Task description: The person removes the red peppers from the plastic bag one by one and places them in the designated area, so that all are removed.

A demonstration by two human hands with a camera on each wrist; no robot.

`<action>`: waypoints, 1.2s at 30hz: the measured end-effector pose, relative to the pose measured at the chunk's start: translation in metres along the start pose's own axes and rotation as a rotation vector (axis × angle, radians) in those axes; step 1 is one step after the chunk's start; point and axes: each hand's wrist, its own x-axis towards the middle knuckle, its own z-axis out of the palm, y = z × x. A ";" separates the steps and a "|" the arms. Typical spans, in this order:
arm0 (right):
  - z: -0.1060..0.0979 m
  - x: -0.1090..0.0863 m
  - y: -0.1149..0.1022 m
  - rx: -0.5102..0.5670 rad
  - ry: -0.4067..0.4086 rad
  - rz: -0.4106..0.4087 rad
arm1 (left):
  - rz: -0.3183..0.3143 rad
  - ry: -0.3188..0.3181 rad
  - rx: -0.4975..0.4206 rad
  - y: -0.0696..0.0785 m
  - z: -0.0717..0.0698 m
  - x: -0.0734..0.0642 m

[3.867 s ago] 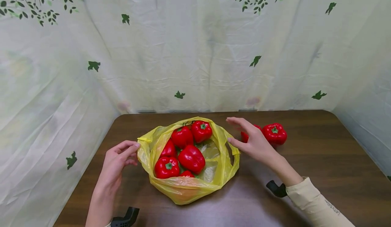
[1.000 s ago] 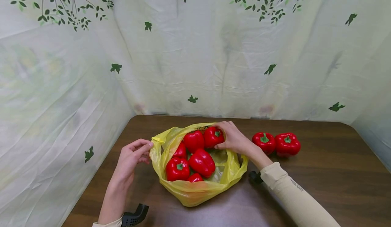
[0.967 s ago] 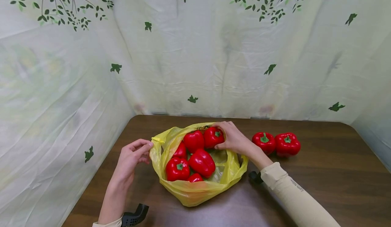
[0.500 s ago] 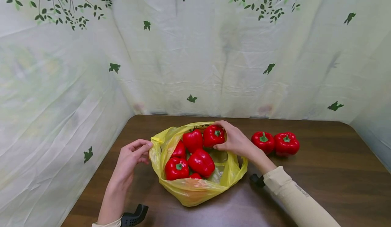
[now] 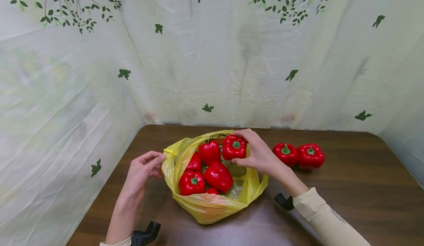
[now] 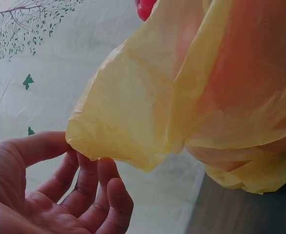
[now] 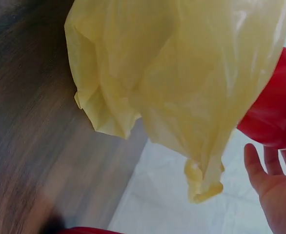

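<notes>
A yellow plastic bag (image 5: 212,210) stands with its mouth spread wide on the table. Inside lie several red bell peppers, among them one on its side (image 5: 218,177) and one with its green stem up (image 5: 191,183). The left hand (image 5: 140,170) pinches the bag's left edge between thumb and fingertips, as the left wrist view of the bag (image 6: 128,102) also shows. At the back right of the opening, the right hand (image 5: 261,156) grips a red bell pepper (image 5: 234,147) by its side. In the right wrist view, the bag partly hides this pepper (image 7: 275,105).
Two more red bell peppers, one nearer (image 5: 285,154) and one farther right (image 5: 310,157), sit side by side on the brown wooden table (image 5: 357,187), close to the right forearm. A pale cloth (image 5: 212,54) with leaf prints hangs behind the table.
Earlier the right hand was empty at the bag's right rim. It then took hold of a pepper inside and has lifted it slightly, drawing it a little right. The left hand stays at the bag's edge.
</notes>
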 end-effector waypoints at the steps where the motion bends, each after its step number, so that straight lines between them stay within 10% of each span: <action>1: -0.001 -0.001 -0.002 -0.003 0.003 -0.002 | -0.001 0.000 0.001 0.000 0.000 0.000; 36: -0.049 -0.052 -0.005 0.073 0.096 0.148 | -0.012 -0.001 0.011 0.000 0.001 0.001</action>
